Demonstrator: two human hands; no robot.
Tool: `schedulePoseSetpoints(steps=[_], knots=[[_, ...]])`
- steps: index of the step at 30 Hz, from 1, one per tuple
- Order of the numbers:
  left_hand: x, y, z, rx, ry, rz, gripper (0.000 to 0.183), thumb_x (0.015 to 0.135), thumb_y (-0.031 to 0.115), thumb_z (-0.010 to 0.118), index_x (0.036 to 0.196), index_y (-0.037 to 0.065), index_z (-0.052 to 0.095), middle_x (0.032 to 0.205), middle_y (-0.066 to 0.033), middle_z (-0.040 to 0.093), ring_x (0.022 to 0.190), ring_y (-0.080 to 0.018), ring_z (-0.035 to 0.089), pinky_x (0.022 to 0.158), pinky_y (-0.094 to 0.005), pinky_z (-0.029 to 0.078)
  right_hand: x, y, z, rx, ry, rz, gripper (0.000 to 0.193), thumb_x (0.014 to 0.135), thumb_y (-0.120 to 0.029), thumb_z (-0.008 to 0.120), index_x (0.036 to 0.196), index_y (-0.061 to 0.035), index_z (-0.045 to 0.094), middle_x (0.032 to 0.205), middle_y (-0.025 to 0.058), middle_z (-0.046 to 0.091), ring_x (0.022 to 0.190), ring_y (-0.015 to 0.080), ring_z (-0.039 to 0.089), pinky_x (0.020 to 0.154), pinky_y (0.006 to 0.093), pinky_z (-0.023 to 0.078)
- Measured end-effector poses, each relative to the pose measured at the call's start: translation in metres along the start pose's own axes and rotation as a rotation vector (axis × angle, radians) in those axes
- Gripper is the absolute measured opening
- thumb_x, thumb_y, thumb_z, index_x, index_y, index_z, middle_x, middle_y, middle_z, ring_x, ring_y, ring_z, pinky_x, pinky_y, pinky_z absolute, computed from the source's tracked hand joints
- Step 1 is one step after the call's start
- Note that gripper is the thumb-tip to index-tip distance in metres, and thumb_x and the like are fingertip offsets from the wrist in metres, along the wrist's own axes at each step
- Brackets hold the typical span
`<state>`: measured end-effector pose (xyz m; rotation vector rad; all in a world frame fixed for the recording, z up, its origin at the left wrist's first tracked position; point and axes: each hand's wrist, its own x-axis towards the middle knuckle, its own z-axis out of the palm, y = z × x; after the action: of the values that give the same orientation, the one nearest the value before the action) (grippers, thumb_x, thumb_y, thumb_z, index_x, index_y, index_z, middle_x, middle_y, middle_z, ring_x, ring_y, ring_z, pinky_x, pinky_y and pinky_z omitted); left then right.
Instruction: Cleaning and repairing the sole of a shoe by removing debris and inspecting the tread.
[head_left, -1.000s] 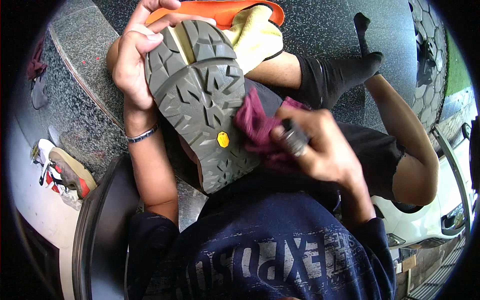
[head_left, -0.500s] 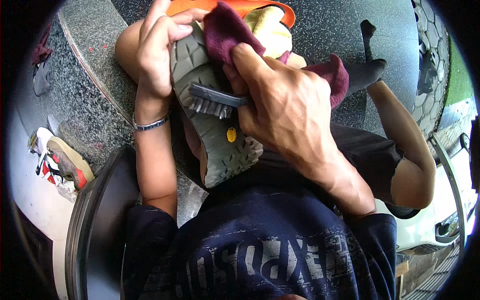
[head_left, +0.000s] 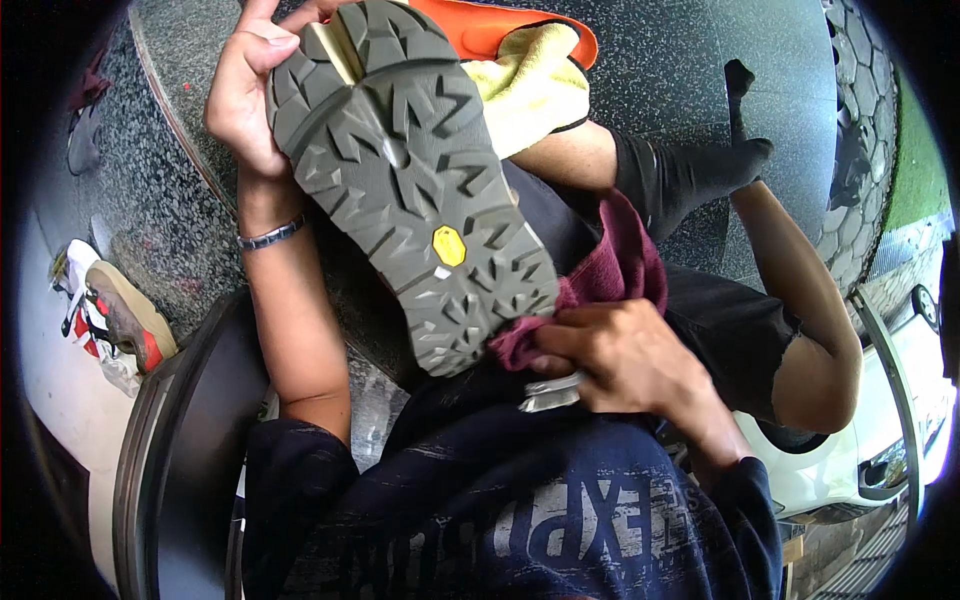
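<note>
My left hand (head_left: 248, 100) grips the upper end of a shoe, its fingers partly hidden behind it. The shoe's dark grey lugged sole (head_left: 400, 190) faces me, with a small yellow emblem (head_left: 449, 246) on it. At the lower end of the sole, my right hand (head_left: 635, 355) closes round a bunched maroon cloth (head_left: 630, 245), which touches the sole's edge. A brush (head_left: 552, 393) is also in that hand; its bristle end sticks out below the fingers, slightly blurred. The shoe's upper is hidden behind the sole.
A yellow cloth (head_left: 535, 85) with dark trim lies beyond the shoe, against an orange object (head_left: 470, 28). Another shoe (head_left: 128, 312) stands at the left. My sock-covered foot (head_left: 700, 170) stretches out at the right. A black curved-edged object (head_left: 195, 440) sits by my left elbow.
My right hand has moved down and toward me with the brush and maroon cloth, uncovering the sole. My left hand has shifted left, turning the sole more fully into view.
</note>
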<state>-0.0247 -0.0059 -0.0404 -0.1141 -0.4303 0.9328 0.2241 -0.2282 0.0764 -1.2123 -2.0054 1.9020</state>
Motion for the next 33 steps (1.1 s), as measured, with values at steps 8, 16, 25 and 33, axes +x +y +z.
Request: schedulePoseSetpoints(steps=[8,16,25,33], knots=[[0.004,0.003,0.014,0.127,0.148,0.013,0.053,0.078,0.012,0.048,0.129,-0.001,0.038,0.109,-0.0319,0.067,0.095,-0.0373,0.071,0.087,-0.0429,0.059,0.010,-0.015,-0.091,-0.010,0.296,0.102,0.032,0.097,-0.025,0.053,0.101,0.0026,0.069,0.092,0.0156,0.067,0.086,0.0309,0.069,0.080,0.0380,0.053],[0.008,0.001,0.014,0.200,0.095,0.000,0.051,0.078,0.014,0.047,0.126,-0.003,0.039,0.111,-0.0325,0.066,0.095,-0.0350,0.071,0.088,-0.0412,0.059,0.036,-0.007,-0.072,0.091,0.356,0.100,0.021,0.097,-0.022,0.055,0.094,-0.0016,0.059,0.083,0.0118,0.061,0.076,0.0250,0.062,0.072,0.0367,0.048],[0.029,-0.046,0.115,2.231,0.486,-0.404,0.042,0.087,0.007,0.039,0.111,-0.008,0.069,0.107,-0.0162,0.072,0.098,-0.0215,0.069,0.089,-0.0307,0.053,0.045,0.024,-0.092,-0.153,0.899,0.338,0.023,0.100,-0.020,0.065,0.112,-0.0010,0.060,0.084,0.0161,0.065,0.066,0.0202,0.061,0.062,0.0375,0.048],[0.029,-0.067,0.106,2.767,0.223,-0.441,0.020,0.086,0.018,0.066,0.100,0.004,0.065,0.097,-0.0117,0.067,0.092,-0.0316,0.067,0.083,-0.0398,0.049,0.066,-0.011,-0.102,0.009,0.831,0.254,0.028,0.099,-0.005,0.062,0.126,-0.0053,0.070,0.087,0.0151,0.065,0.071,0.0195,0.064,0.066,0.0310,0.050]])
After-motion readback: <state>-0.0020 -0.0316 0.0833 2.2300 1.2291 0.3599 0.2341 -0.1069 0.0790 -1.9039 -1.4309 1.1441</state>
